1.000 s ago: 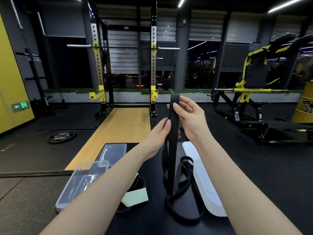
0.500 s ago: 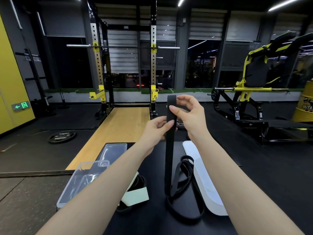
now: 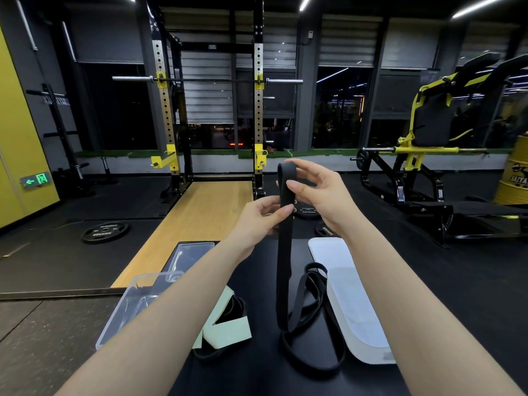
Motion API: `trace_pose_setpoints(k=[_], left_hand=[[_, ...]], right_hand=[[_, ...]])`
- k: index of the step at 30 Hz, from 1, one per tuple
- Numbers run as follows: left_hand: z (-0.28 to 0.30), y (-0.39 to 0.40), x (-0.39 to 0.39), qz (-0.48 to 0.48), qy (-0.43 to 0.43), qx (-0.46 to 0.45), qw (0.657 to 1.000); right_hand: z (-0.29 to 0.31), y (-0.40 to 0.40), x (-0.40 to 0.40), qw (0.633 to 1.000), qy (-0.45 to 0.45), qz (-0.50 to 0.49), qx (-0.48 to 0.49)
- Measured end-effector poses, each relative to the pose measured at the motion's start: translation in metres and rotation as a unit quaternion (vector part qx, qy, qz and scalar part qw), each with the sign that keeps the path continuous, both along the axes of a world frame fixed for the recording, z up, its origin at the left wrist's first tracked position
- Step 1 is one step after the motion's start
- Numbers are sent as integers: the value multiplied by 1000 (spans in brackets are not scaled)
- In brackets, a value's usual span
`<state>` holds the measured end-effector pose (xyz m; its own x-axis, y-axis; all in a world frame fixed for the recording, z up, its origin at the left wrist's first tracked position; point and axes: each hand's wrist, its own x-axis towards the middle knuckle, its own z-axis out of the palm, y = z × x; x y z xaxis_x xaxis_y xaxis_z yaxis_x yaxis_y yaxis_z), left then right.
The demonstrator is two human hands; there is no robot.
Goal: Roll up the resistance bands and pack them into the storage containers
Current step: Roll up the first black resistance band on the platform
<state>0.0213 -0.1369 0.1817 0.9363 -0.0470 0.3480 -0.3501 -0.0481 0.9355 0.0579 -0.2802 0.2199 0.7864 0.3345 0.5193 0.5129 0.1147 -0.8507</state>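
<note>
Black band (image 3: 283, 252) hangs down the middle of the frame, and I hold its top end up in front of me. My right hand (image 3: 320, 192) pinches the folded top of the band between thumb and fingers, just right of center. My left hand (image 3: 261, 218) pinches the same band a little lower, thumb on the front and fingers curled behind. The two hands are close but not touching. The band drops straight down to the black counter (image 3: 257, 375), where its low end lies in loose loops. A thinner black loop (image 3: 310, 284) lies tangled with it there.

Just right of the loops lies a white lid (image 3: 348, 295), flat on the counter. At the lower left sits a clear box (image 3: 137, 304), open on top, partly behind my left arm. Beyond it, a bit higher in the frame, lies a clear lid (image 3: 191, 252). Between the box and the hanging band lies a pale green band (image 3: 225, 330) with a dark band under it.

Behind the counter I see a squat rack (image 3: 210, 110) at the top center and a weight plate (image 3: 105, 231) on the floor at the left.
</note>
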Motion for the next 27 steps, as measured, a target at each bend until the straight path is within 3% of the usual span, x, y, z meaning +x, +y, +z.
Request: trace_pose_setpoints(k=[16, 27], left_hand=[[-5, -1, -1, -93, 45, 4, 995], [-24, -3, 1, -130, 103, -135, 977]], right_hand=[[-2, -8, 0, 999, 19, -2, -34], [-11, -12, -4, 998, 11, 49, -47]])
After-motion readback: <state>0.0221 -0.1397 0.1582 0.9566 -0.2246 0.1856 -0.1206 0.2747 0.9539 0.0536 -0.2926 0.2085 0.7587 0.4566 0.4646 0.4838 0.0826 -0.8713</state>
